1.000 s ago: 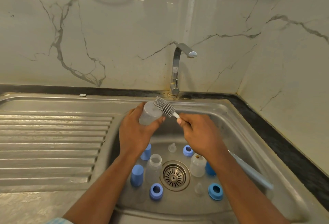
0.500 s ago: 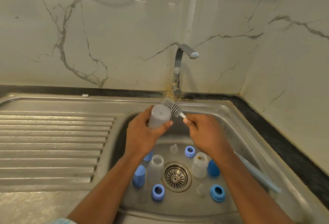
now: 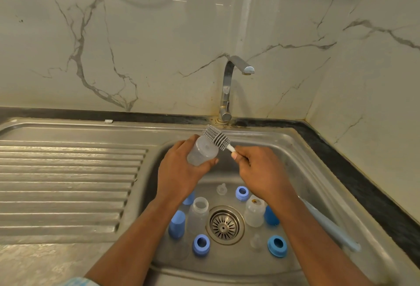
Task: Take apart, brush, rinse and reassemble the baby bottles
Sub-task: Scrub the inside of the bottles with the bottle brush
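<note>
Left hand [image 3: 179, 172] grips a bottle [image 3: 202, 152], right hand [image 3: 261, 172] the brush [image 3: 216, 139]; loose parts [image 3: 201, 242] lower centre await rinsing, reassembly.

Soft, even, rather dim light with a greenish cast fell from above, throwing only a faint shadow of the tap [image 3: 227, 85] onto the glossy wall [image 3: 159, 35], which carried a pale vertical streak of glare. The wide lens bowed the sink [image 3: 318, 153] rim and the drainboard [image 3: 68, 183] ridges toward the edges, while the brush [image 3: 216, 139] bristles at centre were crisp.
</note>
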`<act>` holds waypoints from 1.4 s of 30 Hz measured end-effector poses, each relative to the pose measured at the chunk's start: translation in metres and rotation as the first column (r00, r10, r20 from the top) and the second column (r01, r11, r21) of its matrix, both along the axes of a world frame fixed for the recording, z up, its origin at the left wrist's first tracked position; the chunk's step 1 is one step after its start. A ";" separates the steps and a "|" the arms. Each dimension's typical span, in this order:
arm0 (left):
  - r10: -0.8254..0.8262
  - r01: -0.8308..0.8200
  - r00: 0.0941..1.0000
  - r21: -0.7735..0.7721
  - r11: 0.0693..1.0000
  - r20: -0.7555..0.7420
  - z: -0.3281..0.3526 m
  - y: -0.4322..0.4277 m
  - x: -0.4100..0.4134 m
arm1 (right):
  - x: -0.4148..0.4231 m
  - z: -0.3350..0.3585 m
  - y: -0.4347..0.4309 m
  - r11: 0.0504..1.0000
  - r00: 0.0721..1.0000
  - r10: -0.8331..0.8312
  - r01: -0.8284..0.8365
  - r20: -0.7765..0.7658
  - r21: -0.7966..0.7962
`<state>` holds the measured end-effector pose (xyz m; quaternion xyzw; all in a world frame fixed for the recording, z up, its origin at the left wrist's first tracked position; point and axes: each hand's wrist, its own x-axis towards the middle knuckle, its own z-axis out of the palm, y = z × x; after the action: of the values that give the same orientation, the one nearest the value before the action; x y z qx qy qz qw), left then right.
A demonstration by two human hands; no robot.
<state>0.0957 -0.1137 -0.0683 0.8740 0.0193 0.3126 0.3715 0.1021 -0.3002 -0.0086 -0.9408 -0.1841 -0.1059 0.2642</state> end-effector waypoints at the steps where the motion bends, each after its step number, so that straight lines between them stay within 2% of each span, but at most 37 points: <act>1: 0.001 -0.001 1.000 -0.014 1.000 0.003 0.000 0.001 0.000 | -0.002 0.001 0.001 0.999 0.999 0.038 -0.037 -0.010 0.012; 5: 0.014 -0.016 1.000 -0.116 0.993 -0.019 0.000 0.006 -0.001 | -0.012 0.001 0.006 0.987 0.986 0.161 -0.162 -0.047 -0.020; 10: -0.057 0.058 0.997 0.015 0.998 -0.059 -0.003 -0.009 -0.003 | -0.005 0.001 0.003 1.000 1.000 0.013 -0.013 -0.012 -0.026; 12: -0.026 0.029 0.998 0.050 0.998 -0.054 -0.003 -0.007 -0.003 | -0.005 0.001 0.004 1.000 1.000 0.018 -0.019 -0.010 -0.022; 16: 0.062 -0.063 0.998 -0.034 0.997 -0.031 -0.001 0.004 -0.003 | -0.012 -0.001 0.008 0.991 0.992 0.127 -0.128 -0.011 -0.037; 20: 0.015 -0.012 0.999 0.077 0.997 -0.043 0.000 -0.004 -0.007 | -0.008 -0.001 0.003 1.000 1.000 0.002 -0.002 -0.009 0.021; 22: 0.015 -0.011 0.999 0.089 0.996 -0.044 0.000 -0.007 -0.006 | -0.006 -0.002 0.001 0.999 1.000 -0.009 0.010 -0.016 0.041; 27: 0.089 -0.093 0.996 -0.136 0.986 -0.032 0.003 0.010 -0.002 | -0.014 -0.004 0.008 0.984 0.984 0.176 -0.176 -0.026 0.031; 33: 0.007 -0.007 1.000 -0.081 0.997 -0.007 0.004 -0.003 -0.002 | -0.001 -0.007 0.005 0.998 1.000 0.015 -0.015 0.006 0.061; 36: 0.027 -0.028 1.000 -0.115 0.993 -0.003 0.003 0.002 -0.001 | -0.001 -0.008 0.005 0.996 0.999 0.047 -0.048 0.017 0.078; 39: 0.078 -0.069 0.997 -0.231 0.971 0.028 0.007 0.009 -0.003 | -0.006 -0.008 0.000 0.985 0.987 0.157 -0.154 -0.032 0.076; 42: 0.027 -0.007 0.997 -0.272 0.962 0.069 0.012 0.005 -0.004 | -0.005 -0.007 -0.004 0.989 0.993 0.116 -0.116 -0.001 0.091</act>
<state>0.0913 -0.1082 -0.0568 0.8027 0.0561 0.3415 0.4857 0.0972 -0.3042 -0.0154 -0.9158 -0.2326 -0.0955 0.3131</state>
